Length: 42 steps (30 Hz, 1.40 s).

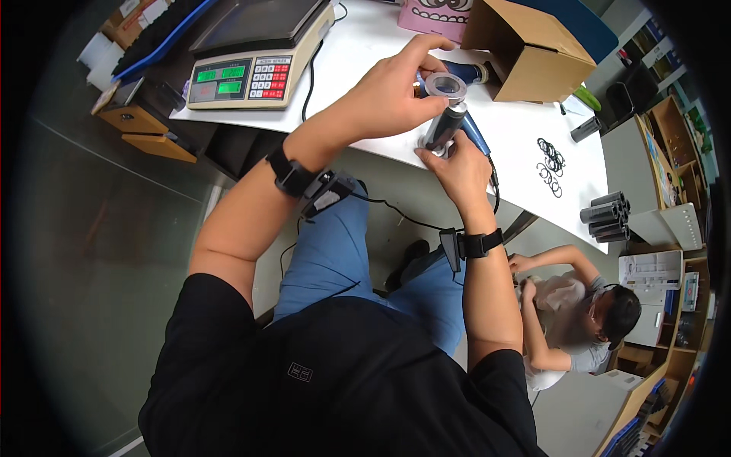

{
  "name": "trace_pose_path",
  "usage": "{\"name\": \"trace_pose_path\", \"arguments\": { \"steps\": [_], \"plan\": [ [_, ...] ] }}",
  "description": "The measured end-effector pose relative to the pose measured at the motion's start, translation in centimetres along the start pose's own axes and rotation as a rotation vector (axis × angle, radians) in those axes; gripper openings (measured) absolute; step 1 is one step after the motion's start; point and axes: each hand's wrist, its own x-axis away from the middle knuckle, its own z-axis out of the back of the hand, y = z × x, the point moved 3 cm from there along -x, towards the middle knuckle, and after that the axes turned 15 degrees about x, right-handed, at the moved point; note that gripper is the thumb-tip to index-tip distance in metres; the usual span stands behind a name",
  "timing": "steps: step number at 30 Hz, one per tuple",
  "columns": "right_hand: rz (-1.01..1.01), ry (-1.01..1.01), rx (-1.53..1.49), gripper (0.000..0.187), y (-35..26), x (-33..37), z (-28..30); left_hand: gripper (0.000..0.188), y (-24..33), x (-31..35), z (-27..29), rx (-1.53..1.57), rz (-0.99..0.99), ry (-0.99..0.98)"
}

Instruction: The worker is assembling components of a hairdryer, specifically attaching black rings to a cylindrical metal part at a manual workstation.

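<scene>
My left hand [392, 87] is closed with thumb and fingers at a round, ring-shaped piece with a clear rim and darker centre [445, 86]. Just below that piece, a dark cylinder with a silvery end [443, 129] is gripped in my right hand [464, 169], tilted over the table's near edge. The ring sits close above the cylinder's top; whether they touch I cannot tell. Beside my right fingers lies a blue tool with a black cord [477, 135]. Another dark blue cylindrical thing [466, 72] lies behind my left fingers, partly hidden.
A weighing scale [255, 76] stands at the left of the white table [525, 126]. An open cardboard box [533, 57] is at the back. Several black rings [550, 164] and dark cylinders [607, 215] lie at the right. Another person [571, 320] sits at lower right.
</scene>
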Motion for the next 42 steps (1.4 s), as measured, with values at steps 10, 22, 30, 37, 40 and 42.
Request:
{"name": "trace_pose_path", "arguments": {
  "steps": [10,22,30,37,40,42],
  "plan": [
    [0.053,0.148,-0.051,0.042,0.4,0.7,-0.1,0.076,-0.3,-2.7,-1.2,-0.215,0.116,-0.201],
    [0.099,0.283,-0.078,0.041,1.2,0.8,-1.1,0.077,-0.7,-1.1,-1.3,-0.125,0.103,-0.183],
    [0.058,0.232,-0.064,0.040,0.9,0.6,-1.0,0.078,-5.0,2.8,-3.9,0.074,0.048,0.082],
    [0.026,0.357,-0.046,0.025,1.0,0.4,-2.5,0.060,-5.1,4.0,-9.9,-0.009,0.194,0.360],
    [0.012,0.391,-0.062,0.018,1.0,0.3,-2.9,0.045,-6.0,3.8,-10.1,-0.043,0.211,0.511],
    [0.001,0.408,-0.071,0.014,1.1,0.3,-3.1,0.044,-6.3,3.7,-10.2,-0.068,0.187,0.516]
  ]
}}
